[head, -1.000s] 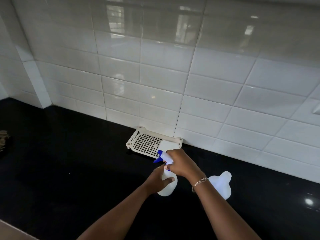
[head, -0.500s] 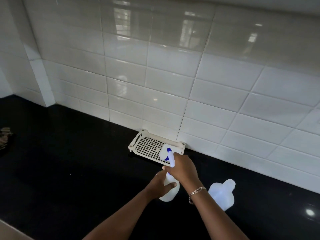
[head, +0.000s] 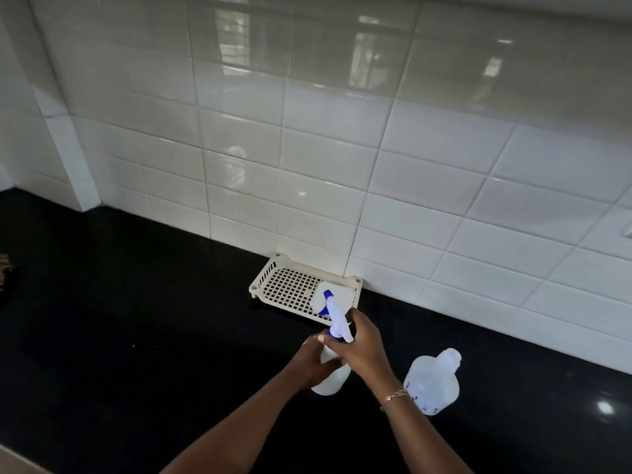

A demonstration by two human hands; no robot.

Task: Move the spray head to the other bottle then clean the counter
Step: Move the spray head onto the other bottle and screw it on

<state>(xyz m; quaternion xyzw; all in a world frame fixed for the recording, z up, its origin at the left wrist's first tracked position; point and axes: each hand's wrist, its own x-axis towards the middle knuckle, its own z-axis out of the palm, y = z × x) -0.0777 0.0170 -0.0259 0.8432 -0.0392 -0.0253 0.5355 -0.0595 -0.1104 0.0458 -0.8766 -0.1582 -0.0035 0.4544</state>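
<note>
A white bottle (head: pixel 328 383) stands on the black counter (head: pixel 136 336); my left hand (head: pixel 313 362) is wrapped around its body. On top sits the white and blue spray head (head: pixel 334 314), nozzle pointing away toward the wall. My right hand (head: pixel 364 347) grips the collar at the base of the spray head. To the right a second translucent bottle (head: pixel 432 383) stands uncapped with an open neck, apart from both hands. A white cloth (head: pixel 333 297) lies in the tray behind, partly hidden by the spray head.
A cream perforated tray (head: pixel 287 285) sits against the white tiled wall (head: pixel 307 148). A dark object (head: pixel 5 268) lies at the far left edge. A pale counter edge shows at the bottom left corner.
The spray head has turned: its nozzle pointed left, now it points away toward the wall. My right hand has rotated around its collar. My left hand stays on the bottle.
</note>
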